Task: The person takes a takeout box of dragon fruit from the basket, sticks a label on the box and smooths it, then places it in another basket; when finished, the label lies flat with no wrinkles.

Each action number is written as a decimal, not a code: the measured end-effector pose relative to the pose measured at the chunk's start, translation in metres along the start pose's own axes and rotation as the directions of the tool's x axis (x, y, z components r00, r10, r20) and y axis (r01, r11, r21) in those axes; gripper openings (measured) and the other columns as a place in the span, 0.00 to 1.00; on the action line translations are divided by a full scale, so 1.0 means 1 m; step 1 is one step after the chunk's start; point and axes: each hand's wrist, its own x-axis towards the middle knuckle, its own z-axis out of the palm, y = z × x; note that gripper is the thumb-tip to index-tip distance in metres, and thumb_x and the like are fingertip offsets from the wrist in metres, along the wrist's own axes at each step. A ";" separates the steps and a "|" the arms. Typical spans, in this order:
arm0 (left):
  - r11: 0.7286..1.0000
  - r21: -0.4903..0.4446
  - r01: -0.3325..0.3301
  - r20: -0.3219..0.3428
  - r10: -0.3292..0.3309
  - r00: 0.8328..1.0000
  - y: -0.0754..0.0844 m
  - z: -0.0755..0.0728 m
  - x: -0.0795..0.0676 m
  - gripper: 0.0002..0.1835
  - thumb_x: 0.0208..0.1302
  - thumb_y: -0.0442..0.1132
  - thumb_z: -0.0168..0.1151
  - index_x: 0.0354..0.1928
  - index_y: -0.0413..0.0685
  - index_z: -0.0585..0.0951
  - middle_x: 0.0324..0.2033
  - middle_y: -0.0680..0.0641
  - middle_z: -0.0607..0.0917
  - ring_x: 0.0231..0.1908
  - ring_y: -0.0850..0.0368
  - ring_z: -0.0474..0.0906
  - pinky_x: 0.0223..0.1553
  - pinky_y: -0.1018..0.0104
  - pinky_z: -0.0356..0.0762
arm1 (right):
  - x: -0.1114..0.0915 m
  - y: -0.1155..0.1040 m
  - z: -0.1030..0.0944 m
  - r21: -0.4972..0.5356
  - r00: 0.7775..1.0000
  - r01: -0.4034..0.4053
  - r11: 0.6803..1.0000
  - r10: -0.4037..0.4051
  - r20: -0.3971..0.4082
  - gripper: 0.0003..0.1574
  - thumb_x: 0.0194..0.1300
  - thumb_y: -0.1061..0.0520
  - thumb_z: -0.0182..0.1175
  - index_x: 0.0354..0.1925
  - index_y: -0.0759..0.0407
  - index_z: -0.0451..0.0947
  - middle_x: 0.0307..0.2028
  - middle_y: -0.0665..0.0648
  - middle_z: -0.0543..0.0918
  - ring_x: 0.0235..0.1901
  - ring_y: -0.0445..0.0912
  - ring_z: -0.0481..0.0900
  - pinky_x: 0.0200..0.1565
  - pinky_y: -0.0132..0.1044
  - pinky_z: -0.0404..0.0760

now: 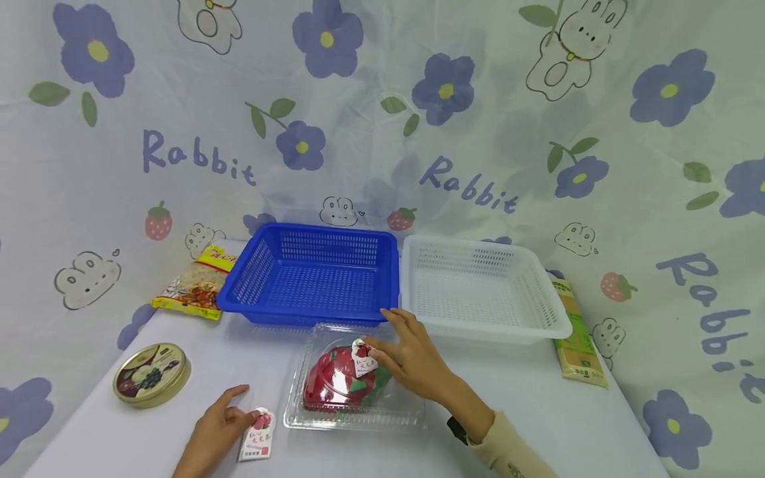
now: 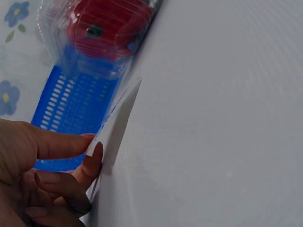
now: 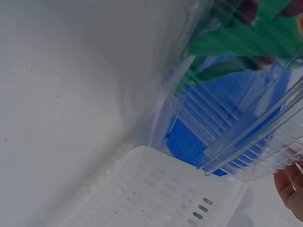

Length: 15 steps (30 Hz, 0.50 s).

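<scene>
My left hand (image 1: 218, 428) pinches a white paper label (image 1: 257, 441) with a red fruit picture and red writing, low at the front of the table. In the left wrist view the label (image 2: 116, 123) stands tilted between thumb and fingers. My right hand (image 1: 418, 358) is over a clear plastic box (image 1: 299, 405), its thumb and index finger pinching a similar label (image 1: 361, 362) that overlaps the lid. Inside the closed box lies a red dragon fruit (image 1: 323, 382) with green scales. Only a few right fingertips (image 3: 289, 189) show in the right wrist view.
Behind the box stand a blue basket (image 1: 311, 315) and a white basket (image 1: 484, 325), side by side. A round gold tin (image 1: 152, 375) and a yellow food bag (image 1: 197, 282) are at left. A flat yellow-green packet (image 1: 576, 338) lies at right. A printed curtain (image 1: 370, 133) hangs behind.
</scene>
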 end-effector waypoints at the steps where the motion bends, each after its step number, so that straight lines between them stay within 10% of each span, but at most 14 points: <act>1: 0.999 0.050 0.006 -0.005 -0.005 1.000 0.001 0.000 0.000 0.33 0.64 0.43 0.66 0.67 0.37 0.68 0.25 0.55 0.82 0.23 0.63 0.65 0.30 0.66 0.62 | 0.001 0.002 0.000 0.009 1.000 -0.006 1.000 0.006 0.008 0.21 0.75 0.43 0.52 0.61 0.40 0.80 0.70 0.65 0.66 0.71 0.59 0.60 0.67 0.59 0.65; 9: 0.953 0.301 0.020 -0.051 -0.005 0.999 0.011 -0.001 -0.005 0.32 0.61 0.52 0.68 0.61 0.39 0.74 0.26 0.54 0.75 0.25 0.57 0.68 0.26 0.63 0.62 | 0.000 0.007 0.008 0.027 0.995 -0.019 0.999 0.016 0.102 0.24 0.72 0.39 0.55 0.64 0.36 0.77 0.73 0.63 0.61 0.74 0.59 0.53 0.68 0.61 0.61; 15: 0.955 0.296 0.004 -0.050 0.011 0.999 0.033 0.000 -0.012 0.37 0.65 0.58 0.63 0.66 0.39 0.70 0.27 0.50 0.70 0.25 0.56 0.65 0.25 0.63 0.60 | 0.000 0.007 0.007 0.052 0.989 -0.010 0.999 0.002 0.148 0.28 0.71 0.36 0.54 0.66 0.36 0.74 0.76 0.62 0.55 0.76 0.60 0.47 0.68 0.64 0.59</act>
